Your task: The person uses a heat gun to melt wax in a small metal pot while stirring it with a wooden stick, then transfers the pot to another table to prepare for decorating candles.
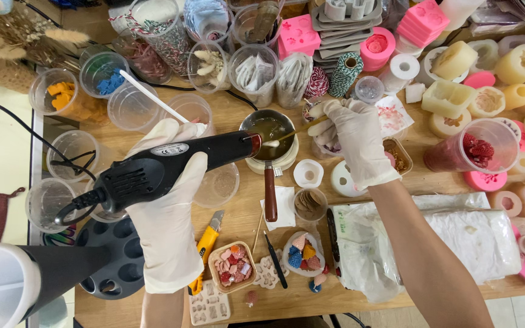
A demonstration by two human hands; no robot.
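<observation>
My left hand (168, 200), in a white glove, grips a black heat gun (165, 165) whose nozzle points at a small metal melting pot (268, 130) with a wooden handle (270, 197). The pot holds amber liquid and rests on a white warmer. My right hand (350, 143), also gloved, holds a thin wooden stick (296, 131) whose tip dips into the pot.
Clear plastic cups (132, 106) crowd the left and back. Silicone moulds and wax pieces (457, 97) fill the right. In front lie a yellow utility knife (206, 243), a bowl of coloured wax bits (232, 267), a black pen and a white wrapped block (457, 234).
</observation>
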